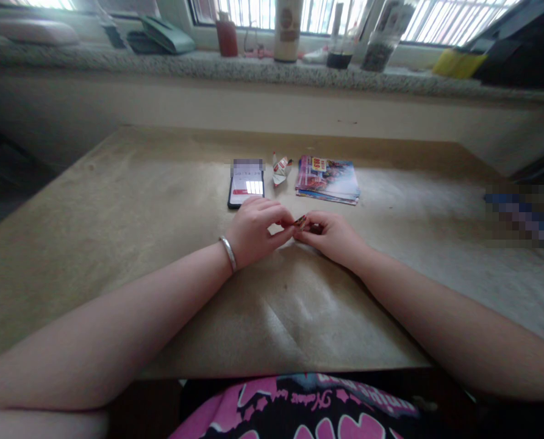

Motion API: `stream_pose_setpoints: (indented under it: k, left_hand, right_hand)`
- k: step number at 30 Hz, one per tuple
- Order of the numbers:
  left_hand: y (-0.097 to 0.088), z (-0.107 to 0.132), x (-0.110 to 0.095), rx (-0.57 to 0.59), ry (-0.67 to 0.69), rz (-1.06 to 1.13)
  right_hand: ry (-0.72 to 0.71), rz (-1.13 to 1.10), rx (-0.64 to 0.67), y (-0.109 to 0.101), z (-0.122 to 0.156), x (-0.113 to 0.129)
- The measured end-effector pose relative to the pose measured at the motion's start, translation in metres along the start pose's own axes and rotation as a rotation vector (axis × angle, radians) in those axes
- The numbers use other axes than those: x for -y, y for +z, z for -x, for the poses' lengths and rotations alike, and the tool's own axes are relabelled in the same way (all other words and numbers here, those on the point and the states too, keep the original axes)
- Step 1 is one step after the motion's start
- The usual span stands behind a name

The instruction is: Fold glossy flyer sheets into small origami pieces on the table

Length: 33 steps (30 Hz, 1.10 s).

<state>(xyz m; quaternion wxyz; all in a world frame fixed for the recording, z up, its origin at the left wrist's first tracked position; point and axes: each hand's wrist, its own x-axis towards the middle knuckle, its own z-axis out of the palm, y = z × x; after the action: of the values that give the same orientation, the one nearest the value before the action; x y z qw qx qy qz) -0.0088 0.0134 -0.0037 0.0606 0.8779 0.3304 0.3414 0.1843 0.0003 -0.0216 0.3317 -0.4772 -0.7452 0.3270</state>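
Observation:
Above the middle of the table, my left hand (pixel 259 230) and my right hand (pixel 338 236) meet at the fingertips. Between them is a small folded piece of paper (pixel 300 222), dark and tan, mostly covered by my fingers. My right thumb and fingers pinch it, and my left thumb and forefinger close on its left end. Just beyond my left hand lies a phone (pixel 246 185) with its screen lit. A white and red folded paper figure (pixel 280 171) stands beside the phone. Right of that figure is a stack of colourful printed sheets (pixel 329 178).
The table (pixel 162 183) has a tan cover and reaches the wall under a window. On the stone sill (pixel 254 68) stand a red bottle (pixel 227 36), a cream bottle (pixel 287 30), jars and a yellow item (pixel 458 63). A blurred blue object (pixel 523 219) is at the right edge.

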Motion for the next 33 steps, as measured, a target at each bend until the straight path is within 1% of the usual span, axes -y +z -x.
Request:
stream_pose_setpoints:
  k: [2,6,11,12,16,21,24,26,30,33]
  left_hand:
    - [0.000,0.000,0.000,-0.009,0.001,0.002]
    - [0.002,0.000,0.001,-0.020,-0.006,0.041]
    - [0.004,-0.001,0.003,-0.049,-0.007,0.142]
    - [0.004,-0.001,0.002,-0.032,-0.017,0.163]
    - [0.002,-0.001,0.002,0.011,-0.059,0.282]
    - [0.003,-0.001,0.003,0.023,-0.157,0.400]
    - [0.005,-0.002,0.004,0.046,-0.229,0.448]
    - [0.005,-0.002,0.005,0.059,-0.259,0.471]
    - [0.005,-0.002,0.006,0.072,-0.287,0.503]
    - [0.005,-0.002,0.005,0.092,-0.289,0.528]
  right_hand:
    - [-0.050,0.044,-0.027,-0.001,0.001,0.001]
    - [-0.140,0.064,-0.099,-0.004,0.002,0.004]
    - [-0.213,0.179,-0.100,-0.007,0.004,0.009]
    - [-0.224,0.216,-0.104,-0.007,0.004,0.010]
    - [-0.244,0.310,-0.111,-0.006,0.006,0.013]
    - [-0.225,0.339,-0.089,-0.004,0.007,0.016]
    - [-0.216,0.285,-0.090,-0.003,0.007,0.014]
    - [-0.198,0.173,-0.086,-0.003,0.007,0.012]
    - [-0.147,-0.077,-0.117,-0.002,0.006,0.009]
    - [-0.129,-0.164,-0.122,-0.002,0.006,0.008]
